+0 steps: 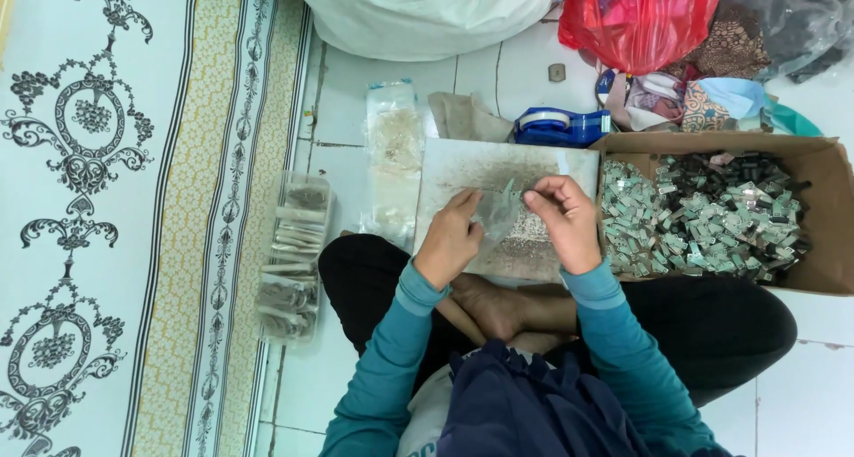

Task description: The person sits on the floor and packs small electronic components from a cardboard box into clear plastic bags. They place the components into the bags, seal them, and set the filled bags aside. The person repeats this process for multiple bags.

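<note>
Both hands are pinching a small clear plastic bag over the grey board, left hand fingers and right hand fingers clamped on its edges, cardboard box of small packets waiting at three o'clock.

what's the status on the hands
Left hand and right hand both pinch a small clear bag over the board. Nothing blocking.
</note>
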